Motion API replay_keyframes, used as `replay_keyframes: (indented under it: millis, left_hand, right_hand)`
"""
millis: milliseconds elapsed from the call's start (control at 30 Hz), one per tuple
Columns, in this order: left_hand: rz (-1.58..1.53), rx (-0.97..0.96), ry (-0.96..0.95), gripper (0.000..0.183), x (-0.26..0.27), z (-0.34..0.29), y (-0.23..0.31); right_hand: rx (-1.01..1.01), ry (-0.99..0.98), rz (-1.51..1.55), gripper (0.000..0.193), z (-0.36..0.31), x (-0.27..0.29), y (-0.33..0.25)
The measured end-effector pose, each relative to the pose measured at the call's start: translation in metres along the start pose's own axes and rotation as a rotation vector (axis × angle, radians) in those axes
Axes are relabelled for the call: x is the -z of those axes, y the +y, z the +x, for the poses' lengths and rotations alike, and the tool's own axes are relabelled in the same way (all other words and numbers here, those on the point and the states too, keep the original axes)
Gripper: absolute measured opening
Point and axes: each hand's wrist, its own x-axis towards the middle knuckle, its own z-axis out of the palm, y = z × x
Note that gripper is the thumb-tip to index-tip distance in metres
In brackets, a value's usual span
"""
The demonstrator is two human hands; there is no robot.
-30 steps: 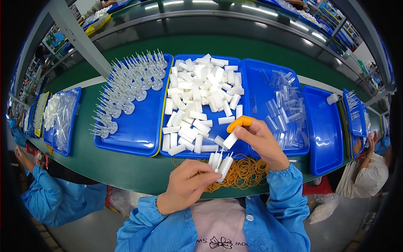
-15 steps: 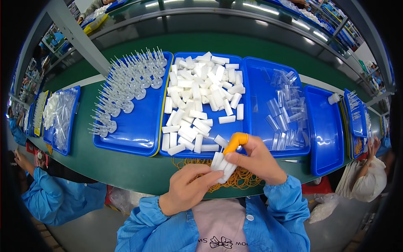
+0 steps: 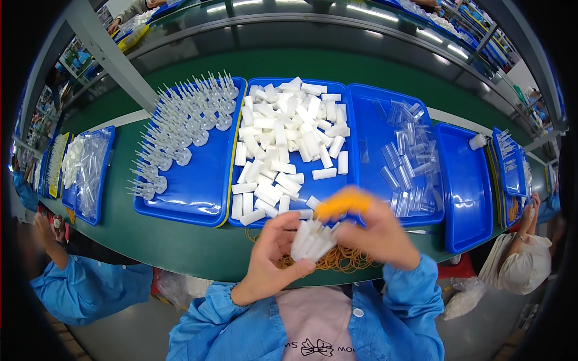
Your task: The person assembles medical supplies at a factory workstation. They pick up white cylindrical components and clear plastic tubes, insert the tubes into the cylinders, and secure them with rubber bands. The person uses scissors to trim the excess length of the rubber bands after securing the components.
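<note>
Head view: left hand (image 3: 272,256) clamps a bundle of white tubes (image 3: 312,239) above the desk (image 3: 180,246); blurred right hand (image 3: 376,234) grips an orange rubber band (image 3: 340,204). Best keep tubes squared while looping

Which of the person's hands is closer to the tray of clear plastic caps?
The right. The right hand sits just below the front edge of the tray of clear caps. The left hand is farther left, holding a bundle of white tubes.
</note>
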Motion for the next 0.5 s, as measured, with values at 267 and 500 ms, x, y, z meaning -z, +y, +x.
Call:
replay_keyframes:
  millis: [267, 500]
  left_hand:
    - [-0.03, 0.006, 0.087, 0.068, 0.0, 0.003, 0.008]
    - [-0.08, 0.073, 0.036, 0.055, 0.002, 0.0, 0.014]
  right_hand:
    - [-0.068, 0.242, -1.168, 0.041, 0.037, 0.078, 0.09]
    - [-0.161, 0.198, -1.043, 0.041, 0.019, 0.06, 0.081]
